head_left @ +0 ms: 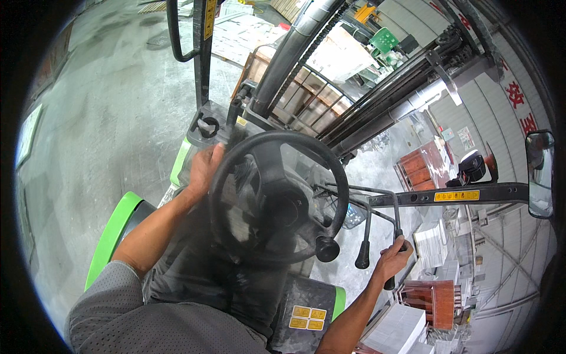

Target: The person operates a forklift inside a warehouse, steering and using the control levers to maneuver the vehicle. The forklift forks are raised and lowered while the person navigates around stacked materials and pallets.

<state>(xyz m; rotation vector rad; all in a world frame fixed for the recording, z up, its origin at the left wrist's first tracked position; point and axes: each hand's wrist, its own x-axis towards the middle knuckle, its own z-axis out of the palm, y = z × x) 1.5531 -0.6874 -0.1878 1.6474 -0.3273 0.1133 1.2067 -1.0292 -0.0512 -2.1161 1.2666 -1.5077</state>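
I sit at the controls of a forklift, behind a black steering wheel [282, 137] that has a round spinner knob [327, 249] at its lower right. My left hand [206, 168] is just left of the wheel, by the dashboard. Its fingers look curled, but what they close on is hidden beside a dark, blurred patch. On the right, my right hand [394, 259] is wrapped around the black grip of a bent control lever [396, 206]. Another lever with a black knob [363, 255] stands just left of that hand, untouched.
Ahead rises the mast [289, 53], with a barred load backrest [309, 97] and wooden crate behind it. A mirror [540, 174] hangs at far right. Red-brown crates [421, 165] and stacked white slabs [398, 327] stand on the right. Grey concrete floor [118, 88] stretches along the left.
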